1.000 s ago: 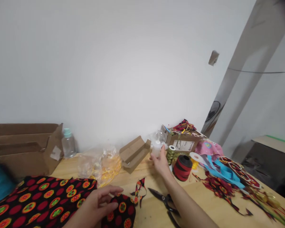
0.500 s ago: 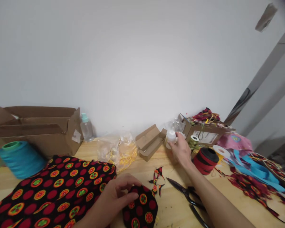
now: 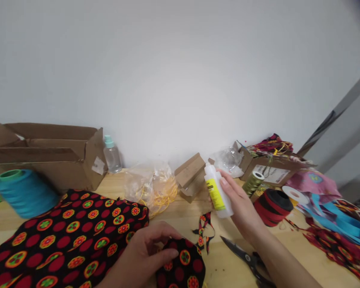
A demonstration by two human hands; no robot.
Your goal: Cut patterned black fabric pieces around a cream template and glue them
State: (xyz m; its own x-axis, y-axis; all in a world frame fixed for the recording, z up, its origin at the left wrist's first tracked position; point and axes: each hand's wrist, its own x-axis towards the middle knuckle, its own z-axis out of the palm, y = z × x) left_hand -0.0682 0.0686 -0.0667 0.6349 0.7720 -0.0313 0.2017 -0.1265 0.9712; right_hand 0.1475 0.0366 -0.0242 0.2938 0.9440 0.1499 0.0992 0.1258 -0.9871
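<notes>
My right hand (image 3: 235,196) is wrapped round a white squeeze bottle (image 3: 217,192) with a yellow label, held up over the table and tilted slightly, its nozzle at the top. In my left hand (image 3: 150,250), thumb and fingers pinch the edge of a small black fabric piece (image 3: 184,262) with red dots and flower rounds. A larger cloth (image 3: 75,236) of the same print lies spread to the left. Between the hands, further back, rests a thin fabric scrap (image 3: 204,232). Black-handled scissors (image 3: 243,256) lie partly under my right forearm.
Along the wall stand an open cardboard box (image 3: 45,172), a clear spray bottle (image 3: 112,155), a bag of yellow cord (image 3: 159,188) and a narrow carton (image 3: 189,174). At right are thread spools (image 3: 273,208), blue ribbon (image 3: 339,216) and a box of scraps (image 3: 268,170).
My right hand has lifted the white bottle off the table and brought it nearer, turning its label into view. My left hand still pinches the small fabric piece.
</notes>
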